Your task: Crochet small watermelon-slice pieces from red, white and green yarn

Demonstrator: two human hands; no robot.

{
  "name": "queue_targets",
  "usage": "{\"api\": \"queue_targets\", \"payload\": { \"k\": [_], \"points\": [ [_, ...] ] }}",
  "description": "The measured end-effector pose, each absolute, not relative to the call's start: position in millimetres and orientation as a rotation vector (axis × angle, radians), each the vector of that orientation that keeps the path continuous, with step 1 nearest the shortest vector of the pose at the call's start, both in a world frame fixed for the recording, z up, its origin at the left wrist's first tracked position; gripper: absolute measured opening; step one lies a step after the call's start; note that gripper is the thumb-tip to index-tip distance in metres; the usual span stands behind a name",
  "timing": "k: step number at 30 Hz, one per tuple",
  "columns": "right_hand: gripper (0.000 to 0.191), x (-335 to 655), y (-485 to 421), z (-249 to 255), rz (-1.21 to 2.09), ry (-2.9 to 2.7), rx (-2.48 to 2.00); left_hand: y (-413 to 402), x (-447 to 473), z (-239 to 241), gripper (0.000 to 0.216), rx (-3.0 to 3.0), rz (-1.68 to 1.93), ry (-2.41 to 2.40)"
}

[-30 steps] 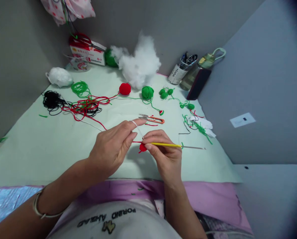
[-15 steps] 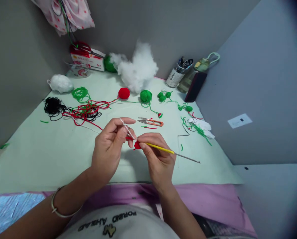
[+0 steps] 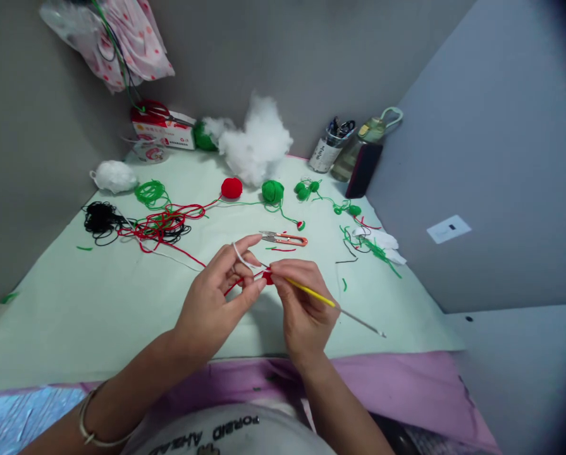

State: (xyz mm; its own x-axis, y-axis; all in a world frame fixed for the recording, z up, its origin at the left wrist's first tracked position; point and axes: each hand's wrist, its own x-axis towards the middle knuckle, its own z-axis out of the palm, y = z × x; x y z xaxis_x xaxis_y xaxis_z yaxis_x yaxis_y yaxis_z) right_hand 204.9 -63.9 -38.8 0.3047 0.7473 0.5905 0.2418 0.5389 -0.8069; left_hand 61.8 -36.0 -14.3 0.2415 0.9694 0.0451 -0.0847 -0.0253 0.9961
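Observation:
My right hand (image 3: pixel 308 309) is closed around the yellow handle of a crochet hook (image 3: pixel 313 293), whose free metal end points down to the right. At the fingertips is a small red crocheted piece (image 3: pixel 268 279), partly hidden. My left hand (image 3: pixel 214 300) has white yarn (image 3: pixel 239 254) looped over its raised index finger, with the other fingers curled. Its thumb tip reaches the left edge of the red piece. Red yarn (image 3: pixel 233 286) runs through this hand's fingers too. The hook's working tip is too small to make out clearly.
Thread snips (image 3: pixel 285 239) lie just beyond my hands. Farther back are a red yarn ball (image 3: pixel 231 188), a green yarn ball (image 3: pixel 272 191) and white stuffing (image 3: pixel 257 148). Tangled red yarn (image 3: pixel 169 222) spreads left. Yarn scraps (image 3: pixel 380 249), a bottle (image 3: pixel 346 161) and a phone (image 3: pixel 364 170) sit right.
My left hand has turned, its thumb stretching right to the red piece. The hook's free end has dropped lower. The view has shifted slightly, with background things appearing lower.

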Motion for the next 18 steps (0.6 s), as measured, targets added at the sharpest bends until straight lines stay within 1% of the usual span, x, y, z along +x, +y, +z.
{"api": "queue_targets", "payload": {
  "k": [3, 6, 9, 14, 18],
  "points": [
    [0.035, 204, -67, -40, 0.298, -1.346, -0.983, -38, 65, -16, 0.054, 1.305, 1.068, 0.957],
    [0.036, 203, -69, -38, 0.223, -1.379, -0.983, -38, 66, -14, 0.057, 1.149, 1.015, 0.907],
    [0.035, 206, -69, -36, 0.246, -1.414, -0.995, -36, 65, -12, 0.059, 1.028, 1.027, 0.863],
    [0.039, 213, -72, -36, 0.310, -1.571, -1.015, -36, 63, -13, 0.055, 0.990, 1.100, 0.908],
    [0.040, 211, -73, -39, 0.223, -1.529, -1.039, -37, 64, -12, 0.058, 0.974, 1.079, 0.885]
  ]
}}
